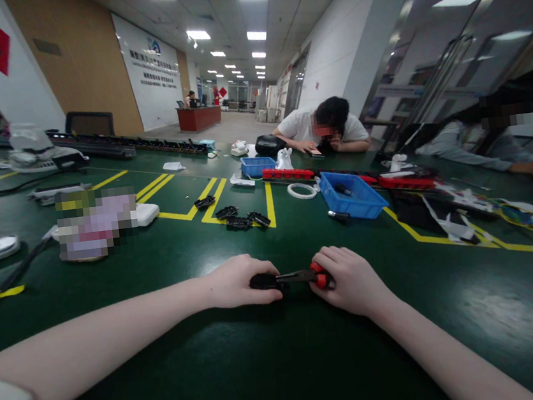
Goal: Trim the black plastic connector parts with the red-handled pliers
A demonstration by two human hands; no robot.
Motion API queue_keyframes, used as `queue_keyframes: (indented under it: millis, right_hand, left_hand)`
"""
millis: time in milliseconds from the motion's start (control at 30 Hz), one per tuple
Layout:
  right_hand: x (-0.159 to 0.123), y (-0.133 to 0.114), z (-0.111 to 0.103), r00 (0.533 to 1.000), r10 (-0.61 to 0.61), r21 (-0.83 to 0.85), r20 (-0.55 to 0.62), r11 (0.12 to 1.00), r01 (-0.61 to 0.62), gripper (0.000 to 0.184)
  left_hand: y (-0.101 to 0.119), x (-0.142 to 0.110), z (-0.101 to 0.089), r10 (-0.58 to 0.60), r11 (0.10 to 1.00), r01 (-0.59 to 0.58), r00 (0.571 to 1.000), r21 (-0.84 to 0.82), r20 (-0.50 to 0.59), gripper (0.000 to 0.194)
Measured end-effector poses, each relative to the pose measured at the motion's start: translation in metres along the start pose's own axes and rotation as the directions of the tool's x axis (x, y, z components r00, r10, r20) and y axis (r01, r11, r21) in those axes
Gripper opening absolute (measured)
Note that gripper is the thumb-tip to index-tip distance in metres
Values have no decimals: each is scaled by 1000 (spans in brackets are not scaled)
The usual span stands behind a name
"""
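Over the green tabletop (pixel 247 369), my left hand (pixel 240 281) pinches a small black part (pixel 262 282) between thumb and fingers. Opposite it, my right hand (pixel 347 277) is wrapped round the red handles of a pair of needle-nose pliers (pixel 299 276). The pliers' dark jaws point left and meet the edge of the black part; whether they grip it I cannot tell. Beyond my hands lie several similar black parts (pixel 239 222) inside and beside yellow tape lines.
A blue bin (pixel 350 197) holds dark pieces, with a smaller blue bin (pixel 257 165) behind it. A white ring (pixel 301 190) lies nearby. Red train-like pieces (pixel 287 174) run across the back. A white box (pixel 147 214) is at left. A person (pixel 323 130) leans on the far edge.
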State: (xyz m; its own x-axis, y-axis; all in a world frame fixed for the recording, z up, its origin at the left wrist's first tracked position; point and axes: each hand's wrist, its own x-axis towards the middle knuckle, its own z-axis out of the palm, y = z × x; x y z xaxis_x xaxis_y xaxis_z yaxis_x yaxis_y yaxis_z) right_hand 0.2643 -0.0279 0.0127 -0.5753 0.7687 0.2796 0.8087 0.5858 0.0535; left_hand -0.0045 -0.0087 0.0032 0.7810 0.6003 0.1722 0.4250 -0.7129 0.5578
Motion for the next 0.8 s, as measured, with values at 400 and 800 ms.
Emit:
queue_keyframes:
  millis: [400, 800]
  right_hand:
    - [1, -1, -3, 999, -10, 70, 30, 998, 8, 8]
    - [2, -2, -5, 997, -6, 84, 71, 996, 0, 8]
  left_hand:
    - [-3, 1, 2, 34, 997, -32, 999, 68, -24, 34]
    - [-2, 0, 2, 43, 997, -42, 999, 70, -18, 35]
